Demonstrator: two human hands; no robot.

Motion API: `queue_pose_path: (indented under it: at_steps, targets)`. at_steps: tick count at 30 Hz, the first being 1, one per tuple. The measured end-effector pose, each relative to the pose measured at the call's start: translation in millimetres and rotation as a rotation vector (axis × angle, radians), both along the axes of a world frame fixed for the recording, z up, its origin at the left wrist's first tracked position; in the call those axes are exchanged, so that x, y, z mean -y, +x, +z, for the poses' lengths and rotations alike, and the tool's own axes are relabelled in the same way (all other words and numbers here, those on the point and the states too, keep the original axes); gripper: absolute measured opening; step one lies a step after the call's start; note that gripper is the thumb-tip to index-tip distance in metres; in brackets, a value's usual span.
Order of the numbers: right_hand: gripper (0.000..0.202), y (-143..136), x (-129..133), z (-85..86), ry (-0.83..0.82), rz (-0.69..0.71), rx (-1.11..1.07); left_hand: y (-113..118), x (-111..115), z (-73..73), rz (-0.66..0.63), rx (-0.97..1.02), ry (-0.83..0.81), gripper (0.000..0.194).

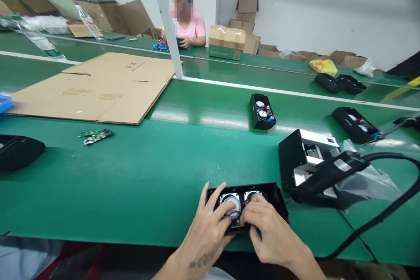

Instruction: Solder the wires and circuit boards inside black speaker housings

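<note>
Open black case [274, 194] lies nr the near edge of the green tabletop [147, 192], right of ctr, long side running left to right, w/ both hands at it. L hand [210, 216] is over its left end: two fingers stretched to the far rim, index on the pale disc of the left speaker [236, 202], thumb lower down nr a small green board [235, 224]; can't tell if these fingers grip anything. R hand [267, 223] has its fingers bent and bunched inside the case, btwn the board and the right speaker [252, 194], by thin red/black wires [243, 203]; what's pinched, if anything, is hidden.

Just right of the case: black-and-silver machine [290, 162], w/ a black handled tool [331, 175] on a thick cable in front, plus a clear plastic bag [370, 183]. Loose circuit boards [97, 136] sit far left, nr a big flat cardboard sheet [124, 83]. Two more speaker cases, one beyond the machine's left side [263, 120], one farther right [352, 124]. Far side: co-worker in pink top [197, 26], hands on a dark item, carton [226, 43] just to the right.
</note>
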State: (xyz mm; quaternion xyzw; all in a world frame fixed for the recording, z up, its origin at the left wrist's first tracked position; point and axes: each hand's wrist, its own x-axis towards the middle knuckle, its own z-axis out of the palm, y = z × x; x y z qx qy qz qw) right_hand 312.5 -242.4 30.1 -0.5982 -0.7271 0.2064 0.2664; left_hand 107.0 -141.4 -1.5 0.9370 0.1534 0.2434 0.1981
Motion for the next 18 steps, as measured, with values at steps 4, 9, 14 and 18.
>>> queue_pose_path:
  at_steps: [4,9,14,18]
  targets:
    - [0.026,-1,4,-1.2,-0.021,-0.021,-0.001,0,0,-0.8,0.006,0.016,-0.014,0.031]
    - [0.018,2,-6,17.1,-0.225,-0.035,0.042,-1,0,-6.5,-0.010,0.033,-0.013,0.030]
    - [0.020,9,-22,32.2,-0.333,0.191,0.226,0,-2,-11.1,0.010,0.097,-0.007,0.032]
    - [0.031,13,-19,25.5,-0.259,0.236,0.309,1,-5,-10.6,0.004,0.126,-0.014,0.033]
